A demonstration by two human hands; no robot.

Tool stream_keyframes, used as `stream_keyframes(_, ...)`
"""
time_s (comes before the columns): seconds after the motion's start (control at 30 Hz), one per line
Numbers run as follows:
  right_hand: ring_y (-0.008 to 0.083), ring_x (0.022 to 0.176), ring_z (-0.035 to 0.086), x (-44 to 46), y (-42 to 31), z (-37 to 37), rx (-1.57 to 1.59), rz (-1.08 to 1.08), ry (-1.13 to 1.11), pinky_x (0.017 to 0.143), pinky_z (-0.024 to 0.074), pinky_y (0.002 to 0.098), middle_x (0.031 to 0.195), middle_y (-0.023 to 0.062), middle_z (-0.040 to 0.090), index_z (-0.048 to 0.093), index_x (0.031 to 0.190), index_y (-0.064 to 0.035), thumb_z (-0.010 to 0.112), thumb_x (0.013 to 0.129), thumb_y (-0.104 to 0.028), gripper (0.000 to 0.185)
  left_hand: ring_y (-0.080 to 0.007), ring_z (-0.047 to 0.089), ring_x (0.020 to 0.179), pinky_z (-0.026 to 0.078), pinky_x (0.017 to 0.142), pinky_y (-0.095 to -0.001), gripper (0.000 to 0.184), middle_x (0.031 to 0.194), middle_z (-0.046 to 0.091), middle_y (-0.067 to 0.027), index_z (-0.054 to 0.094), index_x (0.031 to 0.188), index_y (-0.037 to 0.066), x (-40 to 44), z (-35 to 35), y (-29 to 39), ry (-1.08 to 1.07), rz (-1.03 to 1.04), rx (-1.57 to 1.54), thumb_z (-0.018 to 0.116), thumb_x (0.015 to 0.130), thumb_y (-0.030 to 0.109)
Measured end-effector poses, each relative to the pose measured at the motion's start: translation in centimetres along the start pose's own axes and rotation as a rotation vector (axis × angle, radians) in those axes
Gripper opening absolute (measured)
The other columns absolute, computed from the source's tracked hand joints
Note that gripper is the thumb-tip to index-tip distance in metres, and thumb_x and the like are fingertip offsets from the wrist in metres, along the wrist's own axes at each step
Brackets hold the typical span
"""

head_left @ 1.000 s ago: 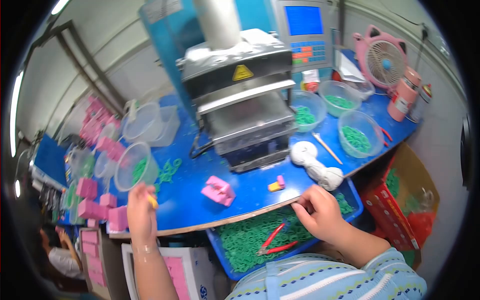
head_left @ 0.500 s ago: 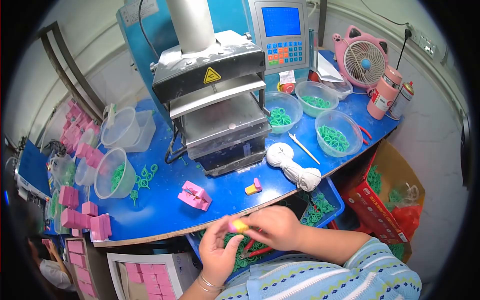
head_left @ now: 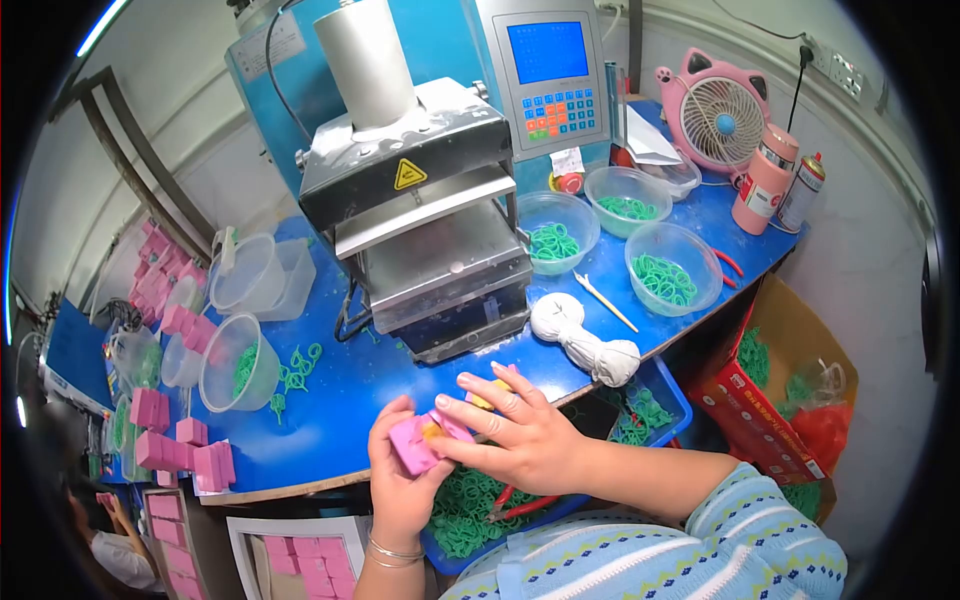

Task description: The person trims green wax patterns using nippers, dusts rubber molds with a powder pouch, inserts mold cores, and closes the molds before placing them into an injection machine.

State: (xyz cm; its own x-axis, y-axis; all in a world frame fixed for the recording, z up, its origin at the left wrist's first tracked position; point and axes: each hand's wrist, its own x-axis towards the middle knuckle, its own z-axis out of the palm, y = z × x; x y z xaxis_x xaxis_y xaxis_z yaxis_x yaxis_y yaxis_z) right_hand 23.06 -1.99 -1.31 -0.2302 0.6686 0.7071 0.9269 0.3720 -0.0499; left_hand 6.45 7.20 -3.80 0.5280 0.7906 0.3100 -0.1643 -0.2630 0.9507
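Observation:
In front of the table edge, my left hand [head_left: 402, 490] is closed around a notched pink block [head_left: 408, 447]. My right hand [head_left: 520, 435] reaches over from the right, its thumb and fingers on the same block, where a small yellow part [head_left: 431, 431] shows at the thumb tip. The right fingers cover some of the block, so how the yellow part sits in it is hard to see. Just behind those fingers, a pink-and-yellow piece [head_left: 482, 401] lies on the table, partly hidden.
A press machine [head_left: 450, 270] stands on the blue table [head_left: 320, 440]. Clear bowls [head_left: 675, 270] hold green rings. A white bundle [head_left: 585, 340] lies by the edge. Below my hands, a blue bin [head_left: 685, 410] holds green pieces and red-handled pliers [head_left: 525, 507]. Pink blocks [head_left: 160, 450] stand left.
The pink block left the table and is now in my left hand. The small yellow-and-pink piece between my hands has come up against the block. The view has shifted slightly.

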Motion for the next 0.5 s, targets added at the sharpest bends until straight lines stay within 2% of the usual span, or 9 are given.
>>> stream_keyframes(0.03,0.0281,0.112,0.049,-0.4,-0.1,0.3,0.005,0.0,-0.002,0.097,0.0364,0.0435,0.124,0.0111,0.05,0.056,0.115,-0.01,0.071,0.07,-0.023,0.049,-0.0299,0.043,0.12,0.038,0.098,-0.0431,0.064,0.129,0.036,-0.0159,0.037,0.12,0.007,-0.4,0.5,0.9,-0.033,-0.055,-0.304,0.077,0.071,0.017)
stream_keyframes(0.07,0.0287,0.112,0.049,-0.8,-0.4,0.6,0.146,0.015,0.069,0.096,0.0378,0.0448,0.124,0.0118,0.05,0.055,0.116,-0.0081,0.069,0.071,-0.022,0.049,-0.0264,0.052,0.104,0.041,0.096,-0.0415,0.055,0.115,0.05,-0.0125,0.039,0.121,0.012,-0.5,1.3,1.8,0.024,-0.061,-0.409,0.068,0.08,0.034)
stream_keyframes(0.1,0.0292,0.112,0.049,-1.1,-0.7,0.8,0.287,0.029,0.14,0.095,0.0391,0.046,0.123,0.0124,0.049,0.053,0.117,-0.0063,0.068,0.073,-0.021,0.049,-0.0264,0.052,0.104,0.041,0.096,-0.0415,0.055,0.115,0.05,-0.0125,0.039,0.121,0.012,-0.3,1.1,2.2,0.032,-0.062,-0.407,0.068,0.08,0.034)
stream_keyframes(0.17,0.0289,0.108,0.05,-1.8,-1.5,1.2,0.318,0.02,0.163,0.092,0.0419,0.0444,0.117,0.0112,0.052,0.056,0.114,-0.0049,0.069,0.073,-0.021,0.046,-0.0288,0.057,0.095,0.043,0.093,-0.0433,0.057,0.098,0.058,-0.0118,0.042,0.117,0.012,0.2,0.5,2.9,0.146,-0.163,-0.852,0.058,0.081,0.052)
stream_keyframes(0.2,0.0284,0.106,0.051,-2.4,-2.1,1.9,0.35,-0.031,0.126,0.091,0.0426,0.0434,0.113,0.0107,0.053,0.057,0.112,-0.0048,0.069,0.073,-0.021,0.044,-0.0253,0.059,0.074,0.049,0.078,-0.0377,0.06,0.076,0.058,-0.0098,0.049,0.102,0.009,0.9,1.4,4.3,0.402,-0.26,-0.897,0.048,0.08,0.065)
stream_keyframes(0.23,0.028,0.105,0.052,-2.9,-2.8,2.3,0.38,-0.081,0.088,0.09,0.0433,0.0424,0.11,0.0102,0.054,0.058,0.11,-0.0046,0.068,0.073,-0.021,0.042,-0.0253,0.059,0.074,0.049,0.078,-0.0377,0.06,0.076,0.058,-0.0098,0.049,0.102,0.009,0.8,0.9,3.8,0.41,-0.261,-0.896,0.048,0.08,0.065)
stream_keyframes(0.3,0.0268,0.104,0.052,-3.2,-3.5,2.0,0.414,-0.042,0.064,0.089,0.0432,0.042,0.108,0.0088,0.055,0.059,0.109,-0.0069,0.069,0.072,-0.02,0.041,-0.0195,0.054,0.059,0.046,0.058,-0.0321,0.06,0.068,0.054,-0.0081,0.051,0.084,0.008,1.4,0.1,3.2,0.198,-0.324,-1.086,0.043,0.081,0.067)
stream_keyframes(0.37,0.025,0.098,0.054,-3.5,-2.4,0.7,0.21,-0.102,0.084,0.085,0.0437,0.0402,0.11,0.0051,0.055,0.062,0.107,-0.0106,0.072,0.069,-0.027,0.042,-0.0175,0.045,0.046,0.037,0.047,-0.03,0.063,0.061,0.05,-0.0069,0.048,0.076,0.008,1.0,0.4,3.2,0.355,-0.385,-1.009,0.036,0.082,0.069)
stream_keyframes(0.5,0.0332,0.099,0.048,-3.9,2.8,-3.2,-0.372,0.558,0.121,0.085,0.0349,0.0448,0.105,0.0169,0.053,0.051,0.109,-0.0005,0.072,0.068,-0.026,0.054,-0.0189,0.045,0.042,0.04,0.044,-0.0309,0.068,0.059,0.049,-0.0072,0.048,0.078,0.007,-0.2,-0.4,2.3,0.328,-0.323,-0.859,0.027,0.083,0.071)
